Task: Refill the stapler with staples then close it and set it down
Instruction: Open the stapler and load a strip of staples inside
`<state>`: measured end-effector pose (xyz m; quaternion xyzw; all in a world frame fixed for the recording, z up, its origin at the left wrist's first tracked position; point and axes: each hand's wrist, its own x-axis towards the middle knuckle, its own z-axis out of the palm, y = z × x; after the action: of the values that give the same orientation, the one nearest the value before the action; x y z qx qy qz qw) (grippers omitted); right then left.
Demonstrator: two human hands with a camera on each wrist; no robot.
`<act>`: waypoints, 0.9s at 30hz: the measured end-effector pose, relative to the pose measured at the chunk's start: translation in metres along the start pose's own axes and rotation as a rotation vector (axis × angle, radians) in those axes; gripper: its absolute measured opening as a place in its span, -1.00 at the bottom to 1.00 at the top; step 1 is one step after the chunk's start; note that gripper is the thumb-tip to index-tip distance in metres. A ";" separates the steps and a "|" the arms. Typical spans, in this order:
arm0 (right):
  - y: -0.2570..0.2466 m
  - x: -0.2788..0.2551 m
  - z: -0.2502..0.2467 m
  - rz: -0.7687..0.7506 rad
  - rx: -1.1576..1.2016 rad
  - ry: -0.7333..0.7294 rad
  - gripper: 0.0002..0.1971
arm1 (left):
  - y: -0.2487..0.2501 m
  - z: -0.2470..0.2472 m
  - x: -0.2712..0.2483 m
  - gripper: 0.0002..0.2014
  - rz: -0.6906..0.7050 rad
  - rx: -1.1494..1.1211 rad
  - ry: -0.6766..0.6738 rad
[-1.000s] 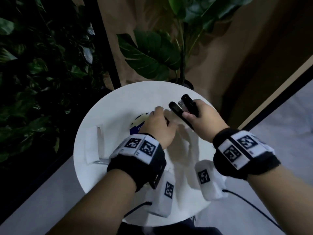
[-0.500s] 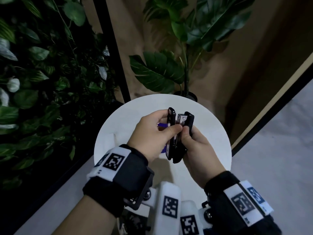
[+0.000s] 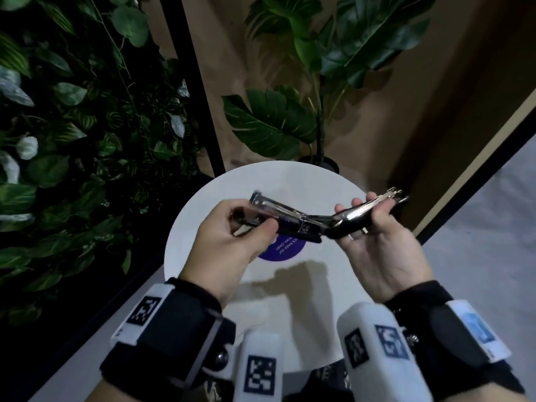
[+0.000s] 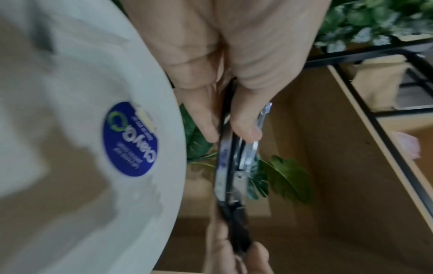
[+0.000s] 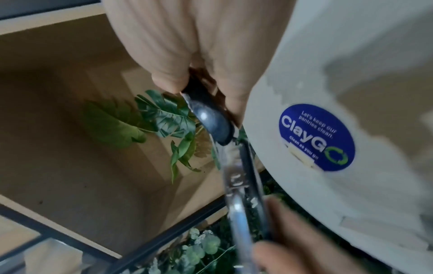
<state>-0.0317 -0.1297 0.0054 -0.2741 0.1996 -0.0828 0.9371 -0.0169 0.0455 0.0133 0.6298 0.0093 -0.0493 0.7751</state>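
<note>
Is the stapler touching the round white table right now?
Apart. The head view shows the stapler held opened out between both hands in the air, well above the white table.

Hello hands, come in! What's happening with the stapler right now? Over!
Left hand and right hand each grip one end of the stapler. Stapler swung wide open, held above the white table. No staples visible in it. Nothing blocking.

Both forearms bare — black wrist straps (image 3: 174, 340) with white square-coded tags (image 3: 144, 310); white camera housings (image 3: 259, 369) beneath, likewise coded.
</note>
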 end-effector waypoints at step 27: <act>0.031 0.009 -0.009 0.342 -0.290 -0.080 -0.24 | -0.064 -0.011 -0.038 -0.64 -0.204 0.454 -0.338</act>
<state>-0.0262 -0.1107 -0.0212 -0.3713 0.2158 0.1175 0.8954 -0.0604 0.0454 -0.0488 0.7657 -0.0680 -0.2319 0.5960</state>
